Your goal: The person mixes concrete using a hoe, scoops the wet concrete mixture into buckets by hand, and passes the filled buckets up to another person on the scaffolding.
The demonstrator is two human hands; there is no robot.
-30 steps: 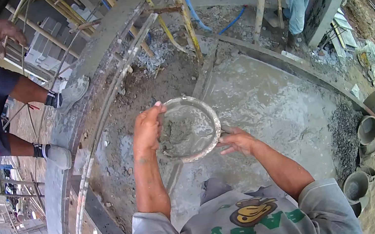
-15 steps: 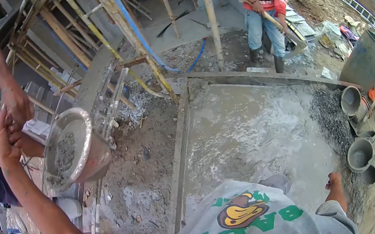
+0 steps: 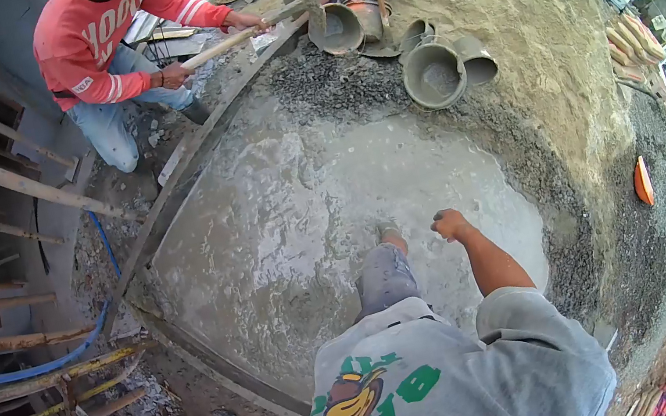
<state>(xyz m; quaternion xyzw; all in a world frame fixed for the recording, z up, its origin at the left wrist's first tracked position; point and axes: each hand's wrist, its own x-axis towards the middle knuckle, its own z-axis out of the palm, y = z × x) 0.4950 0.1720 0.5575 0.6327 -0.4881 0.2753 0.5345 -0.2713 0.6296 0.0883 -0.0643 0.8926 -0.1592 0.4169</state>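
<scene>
My right hand [image 3: 449, 225] hangs over a broad pool of wet cement [image 3: 323, 201], its fingers curled in a loose fist with nothing seen in them. My left hand and left arm are out of the picture. One lower leg [image 3: 388, 265] of mine goes down into the wet cement just left of the right hand. Beyond the pool, several mortar-stained buckets [image 3: 434, 76] stand or lie at the edge of the dark gravel [image 3: 329, 84].
A co-worker in a red sweatshirt [image 3: 91, 46] grips a long-handled hoe [image 3: 232, 41] beyond the wooden form board [image 3: 171, 201]. Wooden and bamboo poles [image 3: 6, 172] rise at the left. A sand heap [image 3: 514, 24] and an orange object [image 3: 642, 182] lie to the right.
My view has swung right. My left hand, the other person's hand beside it and the mortar-filled bucket have left the picture. The co-worker in red now bends lower, the hoe raised toward the buckets.
</scene>
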